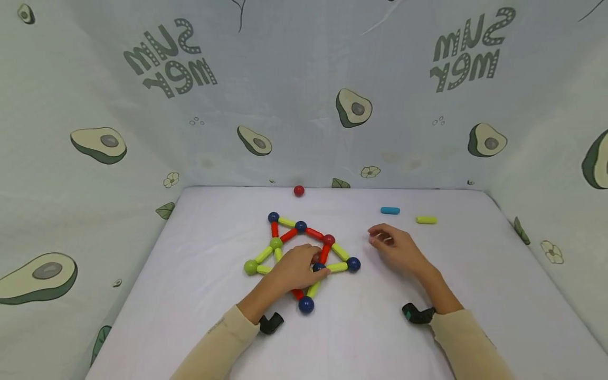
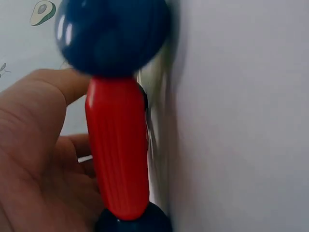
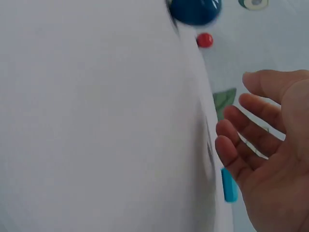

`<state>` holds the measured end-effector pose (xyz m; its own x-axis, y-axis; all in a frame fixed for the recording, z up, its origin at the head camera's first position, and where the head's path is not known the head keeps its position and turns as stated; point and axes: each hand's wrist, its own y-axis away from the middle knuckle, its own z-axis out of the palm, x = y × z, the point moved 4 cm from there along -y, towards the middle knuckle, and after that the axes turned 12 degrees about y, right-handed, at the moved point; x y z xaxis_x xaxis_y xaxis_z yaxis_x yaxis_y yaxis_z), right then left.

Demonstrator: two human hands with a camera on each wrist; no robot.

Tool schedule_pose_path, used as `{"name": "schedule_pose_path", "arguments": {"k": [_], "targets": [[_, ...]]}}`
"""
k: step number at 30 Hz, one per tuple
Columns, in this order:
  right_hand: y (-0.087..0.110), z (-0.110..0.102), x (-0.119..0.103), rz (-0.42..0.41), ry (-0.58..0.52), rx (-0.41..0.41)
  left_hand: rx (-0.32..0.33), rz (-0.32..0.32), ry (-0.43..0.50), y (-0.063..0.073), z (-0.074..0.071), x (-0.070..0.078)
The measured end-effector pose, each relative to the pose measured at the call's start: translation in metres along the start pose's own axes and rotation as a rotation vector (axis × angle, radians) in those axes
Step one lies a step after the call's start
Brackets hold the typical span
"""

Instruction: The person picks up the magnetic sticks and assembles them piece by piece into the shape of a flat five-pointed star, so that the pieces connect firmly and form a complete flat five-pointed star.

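Observation:
A flat construction of magnetic rods and balls lies on the white table; its rods are red (image 1: 314, 233) and yellow-green (image 1: 339, 251), its balls blue, green (image 1: 250, 267) and red (image 1: 329, 240). My left hand (image 1: 294, 269) reaches over its middle, with thumb and fingers around a blue ball (image 1: 319, 267). That hand hides some of the central rods. In the left wrist view, a red rod (image 2: 118, 150) and a large blue ball (image 2: 113, 36) stand in front of the palm. Right of the construction, my right hand (image 1: 399, 250) hovers with loosely bent fingers and holds nothing.
A loose blue rod (image 1: 390, 210) and a yellow-green rod (image 1: 426, 220) lie beyond the right hand. By the table's far edge sits a separate red ball (image 1: 298, 191). Avocado-printed cloth (image 1: 304, 142) hangs behind and at both sides.

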<state>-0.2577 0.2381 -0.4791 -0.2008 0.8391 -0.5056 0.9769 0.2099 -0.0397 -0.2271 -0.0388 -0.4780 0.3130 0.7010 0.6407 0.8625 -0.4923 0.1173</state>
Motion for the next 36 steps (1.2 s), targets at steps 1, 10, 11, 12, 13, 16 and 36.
{"name": "schedule_pose_path", "arguments": {"k": [1, 10, 11, 12, 13, 16, 36], "targets": [[0.000, -0.008, 0.009, 0.012, 0.015, 0.032, -0.018, 0.023, -0.011, 0.001, 0.000, 0.000], [0.004, -0.062, 0.077, 0.148, 0.195, 0.230, -0.135, 0.142, -0.094, 0.015, -0.003, -0.004], [0.003, -0.065, 0.082, 0.157, 0.215, 0.225, -0.143, 0.151, -0.102, 0.017, -0.003, -0.005], [0.002, -0.067, 0.087, 0.158, 0.228, 0.211, -0.151, 0.158, -0.111, 0.018, -0.004, -0.005], [0.001, -0.068, 0.090, 0.152, 0.240, 0.194, -0.157, 0.165, -0.117, 0.020, -0.004, -0.005], [-0.002, -0.068, 0.098, 0.144, 0.253, 0.110, -0.174, 0.175, -0.121, 0.023, -0.005, -0.005], [0.014, -0.038, 0.064, 0.041, 0.213, 0.024, 0.064, 0.098, 0.020, 0.013, 0.001, -0.006]]}}
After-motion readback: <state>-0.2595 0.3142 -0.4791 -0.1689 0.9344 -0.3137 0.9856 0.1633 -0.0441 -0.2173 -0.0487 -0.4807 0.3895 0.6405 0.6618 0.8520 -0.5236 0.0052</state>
